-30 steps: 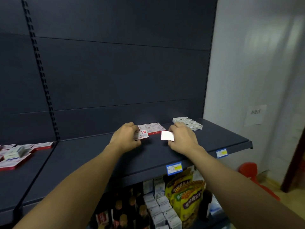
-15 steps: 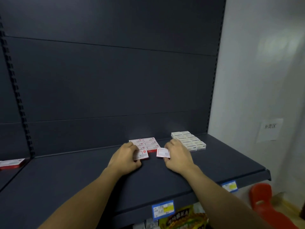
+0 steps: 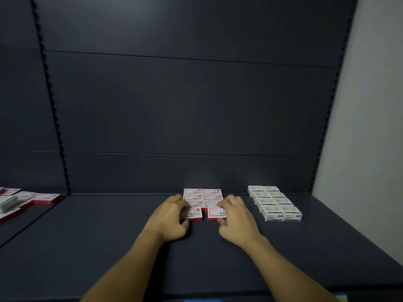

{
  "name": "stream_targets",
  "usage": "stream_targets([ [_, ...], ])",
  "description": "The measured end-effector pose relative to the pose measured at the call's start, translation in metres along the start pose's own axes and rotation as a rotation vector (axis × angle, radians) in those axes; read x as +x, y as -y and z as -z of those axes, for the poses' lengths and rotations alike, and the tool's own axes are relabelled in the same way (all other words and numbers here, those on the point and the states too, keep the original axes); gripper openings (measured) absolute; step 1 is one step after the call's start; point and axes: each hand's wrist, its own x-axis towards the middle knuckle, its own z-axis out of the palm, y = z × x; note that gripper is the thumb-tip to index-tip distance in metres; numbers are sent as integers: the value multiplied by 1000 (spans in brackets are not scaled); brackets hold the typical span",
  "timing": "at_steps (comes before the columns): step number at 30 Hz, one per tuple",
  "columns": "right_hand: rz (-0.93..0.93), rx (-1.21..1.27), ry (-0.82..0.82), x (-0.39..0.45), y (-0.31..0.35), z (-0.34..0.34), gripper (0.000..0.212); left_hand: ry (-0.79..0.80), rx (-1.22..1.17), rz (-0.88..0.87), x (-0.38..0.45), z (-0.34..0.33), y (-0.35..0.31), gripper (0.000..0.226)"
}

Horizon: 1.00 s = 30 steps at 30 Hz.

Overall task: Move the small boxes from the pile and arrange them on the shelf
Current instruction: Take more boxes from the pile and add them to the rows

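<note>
At frame centre, one red-and-white box (image 3: 192, 214) is pinched in the left grip (image 3: 172, 216), another (image 3: 216, 213) in the right grip (image 3: 236, 216). Both are set on the dark shelf (image 3: 109, 236), fronting a two-column block (image 3: 202, 196).

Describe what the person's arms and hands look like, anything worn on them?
Both forearms are bare as far as the frame shows, with no sleeves in view. The left hand and right hand wear no gloves, and no watch, bracelet or ring shows on either wrist or on the fingers that can be seen. No markings are visible.
</note>
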Motion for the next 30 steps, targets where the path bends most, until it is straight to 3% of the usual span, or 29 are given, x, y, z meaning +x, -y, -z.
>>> stream_targets([
  [30, -7, -7, 2, -2, 2, -5, 42, -22, 80, -43, -4, 2, -6, 42],
])
